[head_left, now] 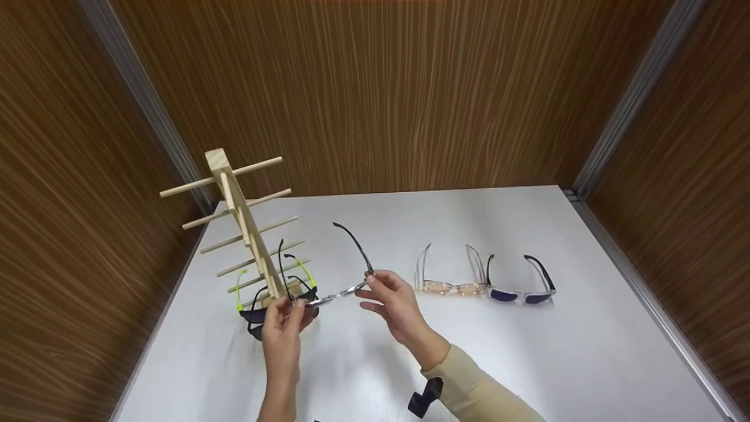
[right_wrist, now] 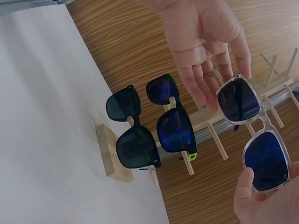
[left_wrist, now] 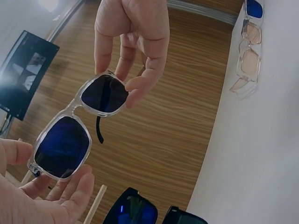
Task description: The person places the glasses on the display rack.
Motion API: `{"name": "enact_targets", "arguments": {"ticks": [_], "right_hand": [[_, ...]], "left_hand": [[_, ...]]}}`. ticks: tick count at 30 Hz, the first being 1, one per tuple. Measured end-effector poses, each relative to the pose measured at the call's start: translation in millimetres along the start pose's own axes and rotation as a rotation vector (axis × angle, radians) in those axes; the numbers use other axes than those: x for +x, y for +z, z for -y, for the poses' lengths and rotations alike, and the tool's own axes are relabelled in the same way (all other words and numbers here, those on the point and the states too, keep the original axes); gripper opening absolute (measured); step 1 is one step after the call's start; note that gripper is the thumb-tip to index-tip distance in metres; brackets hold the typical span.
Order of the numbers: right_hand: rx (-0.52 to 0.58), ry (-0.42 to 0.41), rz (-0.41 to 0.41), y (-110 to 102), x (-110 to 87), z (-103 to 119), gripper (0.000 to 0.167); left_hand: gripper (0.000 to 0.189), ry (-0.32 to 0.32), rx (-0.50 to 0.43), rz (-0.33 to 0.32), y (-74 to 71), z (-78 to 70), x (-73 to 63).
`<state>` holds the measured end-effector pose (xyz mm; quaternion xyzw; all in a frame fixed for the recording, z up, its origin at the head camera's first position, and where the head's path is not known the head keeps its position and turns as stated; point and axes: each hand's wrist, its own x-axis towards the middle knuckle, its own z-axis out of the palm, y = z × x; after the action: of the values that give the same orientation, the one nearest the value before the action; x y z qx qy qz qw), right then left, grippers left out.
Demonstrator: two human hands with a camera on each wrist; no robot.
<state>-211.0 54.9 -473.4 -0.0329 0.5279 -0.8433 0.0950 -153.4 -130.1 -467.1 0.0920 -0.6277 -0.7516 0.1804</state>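
Observation:
Both hands hold a pair of clear-framed sunglasses (head_left: 350, 290) by its outer corners, above the table. Its blue lenses show in the left wrist view, and its dark temples are unfolded, pointing away from the person. My left hand (head_left: 282, 328) pinches the left corner, close by the wooden display rack (head_left: 249, 225). With thumb and fingers my right hand (head_left: 395, 305) grips the right corner near the hinge. Low on the rack hang black sunglasses (right_wrist: 138, 147) and, one row above, dark sunglasses with yellow-green temples (right_wrist: 176, 130).
On the white table (head_left: 469, 351), to the right, stand clear glasses with peach lenses (head_left: 448, 288) beside clear-framed sunglasses with dark lenses (head_left: 521, 297), temples unfolded. Several rack pegs stick out sideways above the hung pairs. Wood-grain panels (head_left: 375, 99) enclose the back and sides.

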Motion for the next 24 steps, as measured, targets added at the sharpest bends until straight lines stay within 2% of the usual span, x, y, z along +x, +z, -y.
{"name": "enact_targets", "arguments": {"ticks": [6, 10, 16, 24], "right_hand": [[-0.018, 0.018, 0.032, 9.6, 4.1, 0.4, 0.024], [-0.034, 0.025, 0.054, 14.2, 4.9, 0.5, 0.028], [-0.045, 0.041, 0.079, 21.1, 5.3, -0.9, 0.024], [-0.037, 0.067, 0.079, 34.5, 9.3, -1.7, 0.023]], "left_hand": [[0.03, 0.002, -0.003, -0.025, -9.2, -3.5, -3.8], [0.033, -0.016, 0.026, -0.037, -14.9, -8.0, -7.8], [0.031, -0.048, 0.056, -0.07, -21.5, -14.2, -13.9], [0.031, -0.052, 0.097, -0.104, -29.8, -20.0, -10.4]]}}
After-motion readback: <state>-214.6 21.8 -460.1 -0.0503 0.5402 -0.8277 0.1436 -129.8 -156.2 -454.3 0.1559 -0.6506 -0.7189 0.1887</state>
